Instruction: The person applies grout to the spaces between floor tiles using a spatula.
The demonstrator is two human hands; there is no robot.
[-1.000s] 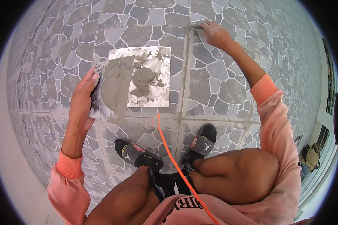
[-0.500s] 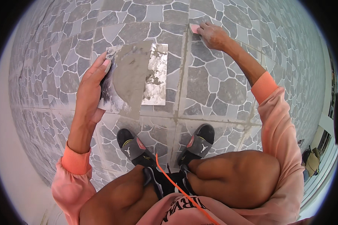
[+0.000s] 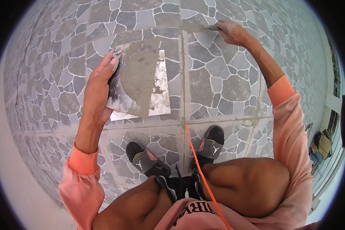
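My left hand (image 3: 99, 86) is closed round the left edge of a rectangular metal plate (image 3: 115, 86), thumb on top. Wet grey grout (image 3: 140, 76) covers much of its face. Beneath it shows a second metal sheet (image 3: 160, 97), shiny and smeared; whether this rests on the floor I cannot tell. At the upper right, my right hand (image 3: 232, 32) pinches a small thin scraper (image 3: 211, 27), seen nearly edge-on, at a tile joint. A grout smear (image 3: 193, 28) lies along that joint, just left of the scraper.
Stone-patterned floor tiles (image 3: 234, 88) spread all round, with grouted joints (image 3: 183, 76) between them. My sandalled feet (image 3: 143, 157) are planted close below the plate. An orange cord (image 3: 197, 161) hangs in front of me. A bag (image 3: 321, 145) lies at the far right.
My right hand has moved right along the joint, and the scraper has turned from its pink face to its edge. A grout smear shows behind it. The plate has tilted slightly over the lower sheet.
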